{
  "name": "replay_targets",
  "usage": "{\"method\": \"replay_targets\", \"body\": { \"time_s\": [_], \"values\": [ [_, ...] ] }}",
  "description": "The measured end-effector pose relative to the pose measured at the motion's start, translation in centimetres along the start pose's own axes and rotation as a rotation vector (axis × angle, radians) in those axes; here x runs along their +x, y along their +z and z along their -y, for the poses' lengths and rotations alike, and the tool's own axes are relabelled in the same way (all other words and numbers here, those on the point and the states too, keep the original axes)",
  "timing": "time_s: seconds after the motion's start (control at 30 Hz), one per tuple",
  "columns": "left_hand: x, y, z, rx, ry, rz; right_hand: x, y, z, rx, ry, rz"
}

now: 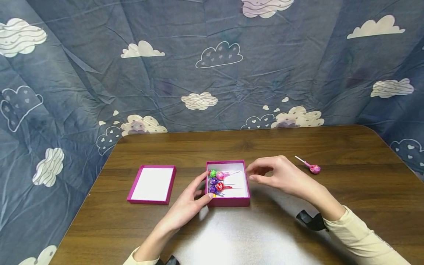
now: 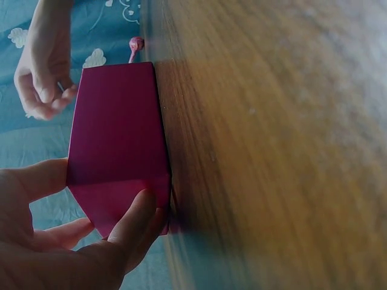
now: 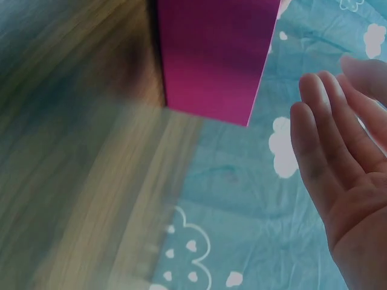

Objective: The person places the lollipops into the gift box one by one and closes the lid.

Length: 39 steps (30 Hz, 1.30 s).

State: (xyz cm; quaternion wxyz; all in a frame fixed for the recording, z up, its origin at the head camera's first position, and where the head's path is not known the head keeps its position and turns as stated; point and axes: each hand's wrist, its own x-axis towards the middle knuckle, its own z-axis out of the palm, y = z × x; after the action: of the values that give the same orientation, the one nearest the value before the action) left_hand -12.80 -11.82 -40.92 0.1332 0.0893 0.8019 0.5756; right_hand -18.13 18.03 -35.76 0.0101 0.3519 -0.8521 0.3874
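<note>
A magenta box (image 1: pixel 228 201) with a white inside stands uncovered on the table. Several wrapped lollipops (image 1: pixel 220 187) lie along its left side, sticks pointing right; green, pink, purple and red wrappers show. My left hand (image 1: pixel 187 206) holds the box by its left side, and the left wrist view shows the fingers and thumb (image 2: pixel 134 220) against its walls. By the right wall hovers my right hand (image 1: pixel 281 175), its fingers loosely bent with nothing visible between them. In the right wrist view those fingers (image 3: pixel 329 130) appear apart from the box.
The box's magenta lid (image 1: pixel 152 184) lies at the left with its white inside up. One pink lollipop (image 1: pixel 314 169) rests on the wooden table (image 1: pixel 265 235) beyond my right hand. A blue cloud-patterned cloth (image 1: pixel 165 81) hangs behind the table.
</note>
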Motion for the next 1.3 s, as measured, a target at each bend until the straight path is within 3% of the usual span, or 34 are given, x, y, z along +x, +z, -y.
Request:
{"method": "replay_targets", "body": {
  "time_s": [0.2, 0.43, 1.03, 1.3],
  "values": [
    [0.1, 0.0, -0.1, 0.001, 0.019, 0.002, -1.3, -1.1, -0.8, -0.061, -0.010, -0.049],
    [0.0, 0.1, -0.3, -0.027, 0.021, 0.008, -2.9, -2.2, -1.6, -0.112, 0.055, -0.058],
    [0.0, 0.0, -0.5, -0.030, 0.020, 0.008, -6.4, -4.9, -3.7, -0.189, 0.041, -0.134],
    [-0.1, 0.0, -0.5, -0.024, 0.011, 0.006, -7.9, -6.2, -5.1, -0.248, 0.098, -0.159]
  ]
}}
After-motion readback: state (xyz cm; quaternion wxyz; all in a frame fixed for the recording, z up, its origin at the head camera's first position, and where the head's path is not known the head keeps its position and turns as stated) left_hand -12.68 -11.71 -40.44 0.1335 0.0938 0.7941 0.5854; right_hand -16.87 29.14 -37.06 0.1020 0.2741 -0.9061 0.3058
